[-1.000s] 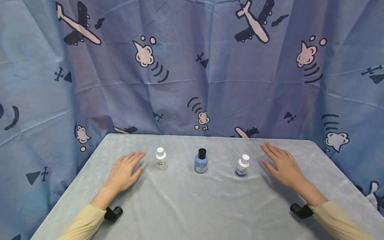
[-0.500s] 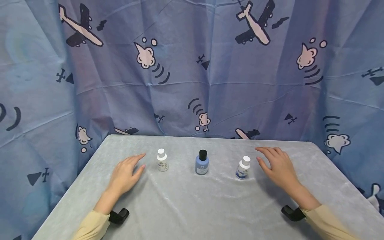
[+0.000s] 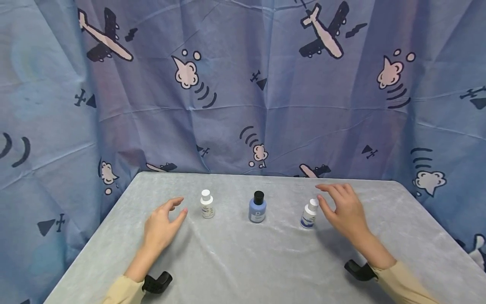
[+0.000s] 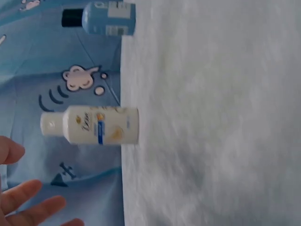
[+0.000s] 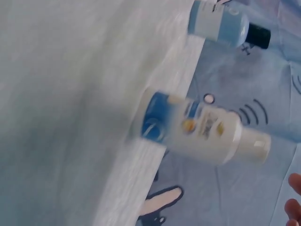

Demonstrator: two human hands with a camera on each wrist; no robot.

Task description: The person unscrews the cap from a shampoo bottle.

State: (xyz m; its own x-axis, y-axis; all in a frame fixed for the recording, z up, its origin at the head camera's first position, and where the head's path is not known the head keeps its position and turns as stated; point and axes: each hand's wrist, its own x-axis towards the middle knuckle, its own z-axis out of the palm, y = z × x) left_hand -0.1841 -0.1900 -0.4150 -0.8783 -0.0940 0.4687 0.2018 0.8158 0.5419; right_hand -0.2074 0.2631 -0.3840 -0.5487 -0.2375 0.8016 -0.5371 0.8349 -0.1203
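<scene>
Three small bottles stand upright in a row on the grey cloth-covered table. My left hand (image 3: 161, 226) is just left of a white bottle (image 3: 207, 207) with a white cap, fingers bent loosely and holding nothing. That bottle (image 4: 101, 125) carries a Dove-like label in the left wrist view. A blue bottle (image 3: 257, 210) with a black cap is in the middle, away from both hands. On the right, my right hand (image 3: 343, 211) has its thumb and fingertips close by the cap of another white bottle (image 3: 308, 217), which has a blue band low on its label.
Behind the table (image 3: 243, 261) hangs a blue curtain (image 3: 228, 84) printed with planes and clouds. A black wrist mount (image 3: 157, 283) sits below the left hand, and another black mount (image 3: 360, 270) below the right.
My right hand has moved left to the right-hand white bottle, its fingers bending. My left hand has shifted slightly right and its fingers have curved. The bottles stay where they stood.
</scene>
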